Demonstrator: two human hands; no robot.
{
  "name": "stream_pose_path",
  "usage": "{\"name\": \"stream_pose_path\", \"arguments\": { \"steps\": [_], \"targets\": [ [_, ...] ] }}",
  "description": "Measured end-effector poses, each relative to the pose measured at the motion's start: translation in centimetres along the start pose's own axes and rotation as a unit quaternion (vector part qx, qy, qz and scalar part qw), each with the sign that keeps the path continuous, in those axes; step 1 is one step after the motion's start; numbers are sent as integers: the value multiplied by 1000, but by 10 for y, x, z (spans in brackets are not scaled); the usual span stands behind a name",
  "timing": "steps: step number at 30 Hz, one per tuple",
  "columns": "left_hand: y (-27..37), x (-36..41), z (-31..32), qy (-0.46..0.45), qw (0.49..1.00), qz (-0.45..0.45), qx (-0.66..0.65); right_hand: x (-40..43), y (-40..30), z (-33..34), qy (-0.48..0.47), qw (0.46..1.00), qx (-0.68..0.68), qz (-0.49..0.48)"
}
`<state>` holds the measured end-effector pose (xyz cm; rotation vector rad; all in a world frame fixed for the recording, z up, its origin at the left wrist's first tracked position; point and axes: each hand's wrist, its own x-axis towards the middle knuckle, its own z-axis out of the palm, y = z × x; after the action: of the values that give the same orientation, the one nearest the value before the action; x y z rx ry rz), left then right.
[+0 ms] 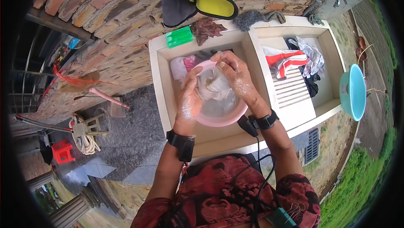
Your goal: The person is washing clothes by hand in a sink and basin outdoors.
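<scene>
A wet white cloth [216,87] is held between my two hands, over a pink plastic basin [221,121] with cloudy water in it. My left hand [190,97] grips the cloth's left side, and suds cling to the wrist. On the right, my right hand [235,73] pinches the cloth's upper part with bent fingers, also soapy. The basin stands in the left compartment of a pale laundry sink [202,150]. Behind it in that compartment lies a white and pink garment [181,67], partly covered by the basin.
A green soap bar or box [179,37], a brown rag [206,30] and a grey scouring pad [249,19] lie along the back rim. The right compartment has a ridged washboard [292,90] and a red-striped garment [285,60]. A turquoise basin [353,92] stands beyond the right edge.
</scene>
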<state>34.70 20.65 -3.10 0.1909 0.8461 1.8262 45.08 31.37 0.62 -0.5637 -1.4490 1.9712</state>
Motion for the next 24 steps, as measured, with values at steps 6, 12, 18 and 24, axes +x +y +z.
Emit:
{"name": "stream_pose_path", "arguments": {
  "steps": [6,12,18,24],
  "targets": [
    [-50,14,-59,-170,974,63,-136,-21,61,48,-113,812,-489,-299],
    [-57,14,-63,41,998,-31,-28,4,92,29,-13,842,-514,-166],
    [-54,10,-35,186,980,-67,0,-1,106,16,-79,818,-540,-183],
    [-57,5,-52,146,987,33,62,-9,86,47,-24,865,-455,-210]
  ]
}}
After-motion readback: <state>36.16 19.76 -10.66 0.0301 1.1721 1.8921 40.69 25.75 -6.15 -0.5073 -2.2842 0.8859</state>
